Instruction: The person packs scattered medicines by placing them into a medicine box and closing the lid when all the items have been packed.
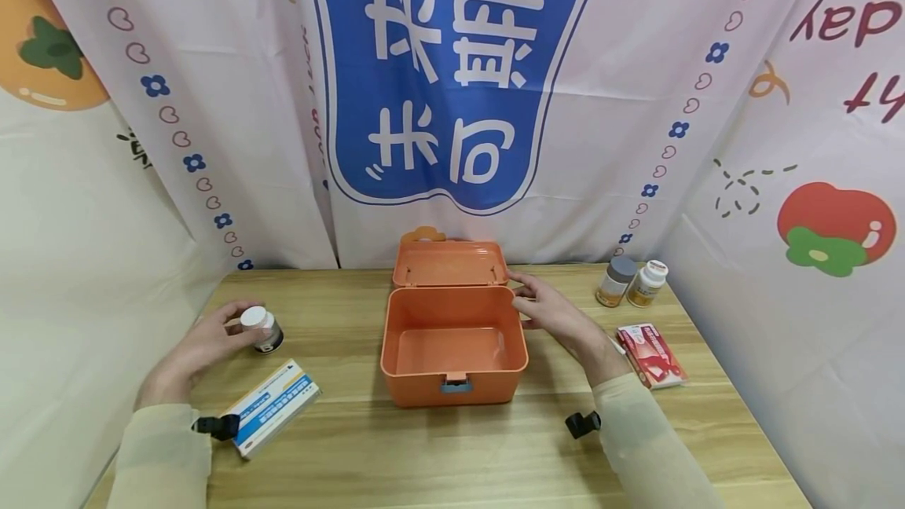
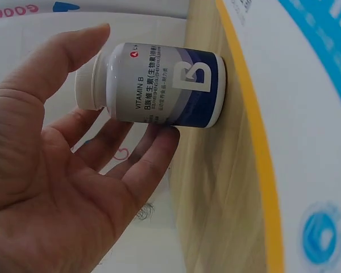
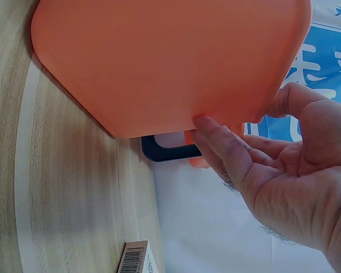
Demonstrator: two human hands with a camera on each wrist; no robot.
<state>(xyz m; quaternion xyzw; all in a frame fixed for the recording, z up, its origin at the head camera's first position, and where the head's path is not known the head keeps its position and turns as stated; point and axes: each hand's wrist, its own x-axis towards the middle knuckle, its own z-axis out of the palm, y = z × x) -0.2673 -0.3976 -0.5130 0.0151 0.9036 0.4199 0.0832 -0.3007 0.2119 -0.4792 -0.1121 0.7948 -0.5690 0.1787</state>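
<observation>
"What are the fingers doing?"

"The left hand (image 1: 205, 346) has its thumb and fingers around a small white-capped plastic bottle with a grey-and-blue label (image 2: 170, 85); whether they squeeze it, I cannot tell. The right hand (image 1: 555, 316) has its fingers loosely apart, with fingertips touching the outside of an orange plastic box (image 1: 420, 393), close to its open orange lid (image 1: 450, 261)."

"Where's that bottle, exactly?"

"Upright on the wood-grain table (image 1: 339, 454), left of the box and just beyond a flat white-and-blue carton (image 1: 276, 408)."

"So which step is this?"

"I'd judge it's taking hold of the bottle while the other hand steadies the box. The next move would call for a sure grip before any lift, and care not to knock the carton."

"And the count?"

"One box, its inside bare. Three bottles: the one at the left hand, plus a grey-capped bottle (image 1: 616, 281) and a white-capped amber bottle (image 1: 647, 283) at the far right. Two cartons, counting a red-and-white carton (image 1: 652, 355) beside the right forearm. Some small white thing there is mostly hidden."
</observation>
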